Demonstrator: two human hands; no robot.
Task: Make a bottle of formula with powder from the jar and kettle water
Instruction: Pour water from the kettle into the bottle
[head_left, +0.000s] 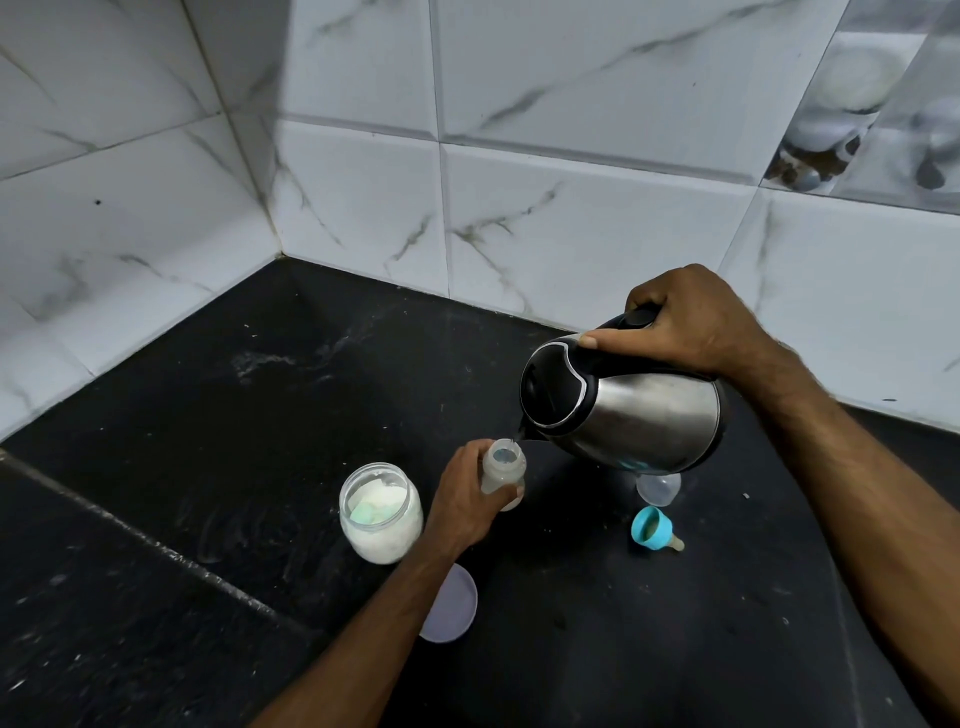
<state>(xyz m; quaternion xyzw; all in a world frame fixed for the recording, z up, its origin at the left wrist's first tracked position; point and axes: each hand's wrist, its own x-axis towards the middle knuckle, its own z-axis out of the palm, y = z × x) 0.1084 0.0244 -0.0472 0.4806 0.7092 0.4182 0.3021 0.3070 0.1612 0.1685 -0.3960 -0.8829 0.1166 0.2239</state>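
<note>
Right hand (691, 322) clenched on the tilted kettle (623, 405), spout over the bottle (503, 470) (left hand (465, 499) wrapped round it).

The black counter (249, 415) has lots of open room on the left, up to the corner. Near the middle stand the jar (381, 512), a flat lid (451, 605), a clear cap (658, 488) and a blue teat ring (652, 527) (all close together).

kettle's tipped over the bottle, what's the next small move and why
Probably hold the tilt steady: the kettle spout sits right over the open bottle mouth, the left hand grips the bottle, the right hand the handle, and the bottle doesn't look full.
</note>
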